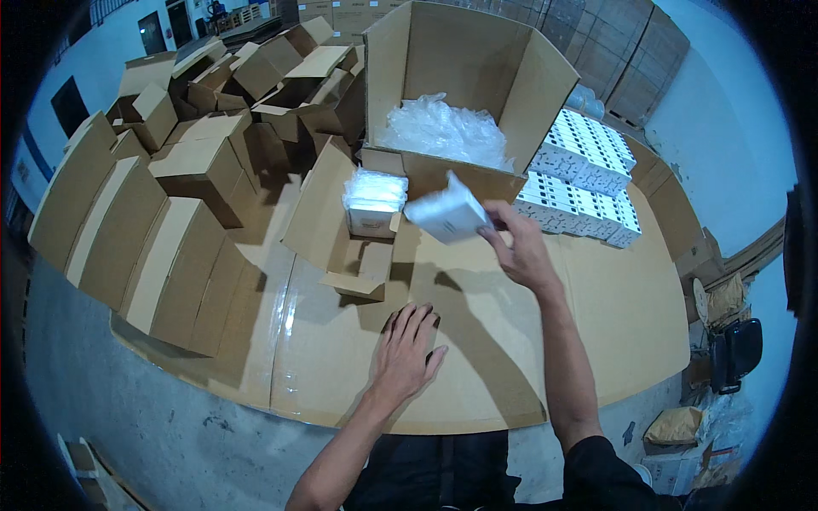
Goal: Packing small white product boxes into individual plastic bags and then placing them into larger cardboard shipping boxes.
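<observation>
Between the thumb and fingers of my right hand (520,247) is a small white box (449,210), tilted in the air above the table and slightly blurred. It hangs just right of an open cardboard carton (317,213). Inside that carton, toward its far end, stand several white boxes with clear bubble wrap (375,189) on them; the near end shows bare cardboard. My left hand (407,347) lies flat on the cardboard-covered table (486,341), fingers spread, just in front of the carton and holding nothing.
A large open carton (464,51) full of bubble wrap sheets (445,128) stands behind. Stacked white boxes (579,209) sit at the right. Open brown cartons (200,162) crowd the left and back left. A black chair (737,353) stands beyond the table's right edge.
</observation>
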The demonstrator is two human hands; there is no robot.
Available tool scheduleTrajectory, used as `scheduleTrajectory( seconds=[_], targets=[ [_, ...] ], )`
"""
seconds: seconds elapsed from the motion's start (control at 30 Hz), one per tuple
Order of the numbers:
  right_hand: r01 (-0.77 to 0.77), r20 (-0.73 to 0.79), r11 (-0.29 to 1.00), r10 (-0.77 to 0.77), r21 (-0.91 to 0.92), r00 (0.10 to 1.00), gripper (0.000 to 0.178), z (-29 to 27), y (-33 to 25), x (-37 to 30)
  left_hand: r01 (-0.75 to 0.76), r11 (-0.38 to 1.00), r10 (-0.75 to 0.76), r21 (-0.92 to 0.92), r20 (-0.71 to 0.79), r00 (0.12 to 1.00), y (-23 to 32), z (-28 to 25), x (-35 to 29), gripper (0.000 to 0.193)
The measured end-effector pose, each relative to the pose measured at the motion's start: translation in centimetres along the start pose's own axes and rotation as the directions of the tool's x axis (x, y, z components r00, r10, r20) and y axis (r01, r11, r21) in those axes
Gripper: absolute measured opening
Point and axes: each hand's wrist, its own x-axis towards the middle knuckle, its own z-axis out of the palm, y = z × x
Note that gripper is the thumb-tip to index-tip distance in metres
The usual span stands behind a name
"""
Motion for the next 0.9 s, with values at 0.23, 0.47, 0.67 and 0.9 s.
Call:
scheduleTrajectory(
  seconds=[0.23, 0.47, 0.67, 0.9],
  targets=[
    [0.078, 0.125, 0.917, -0.137, 0.392, 0.983, 0.022, 10.4, -2.1, 5.4, 0.076, 0.997, -0.076, -0.012, -0.004, 0.997, -0.4, 0.3, 1.1, 0.047],
    [0.037, 0.208, 0.956, -0.101, 0.292, 0.973, 0.024, 9.6, -2.4, 5.9, 0.077, 0.997, -0.077, 0.0, -0.022, 0.997, -0.6, 0.2, 0.9, 0.042],
    [0.148, 0.21, 0.987, -0.159, 0.067, 0.965, 0.025, 8.5, -1.8, 5.6, 0.069, 0.997, -0.07, -0.023, -0.036, 0.997, -0.7, 0.3, 1.1, 0.042],
    [0.277, 0.29, 0.958, -0.244, -0.079, 0.925, 0.028, 9.9, -2.6, 7.1, 0.128, 0.989, -0.129, -0.074, -0.01, 0.992, -0.5, 0.4, 1.1, 0.042]
  ],
)
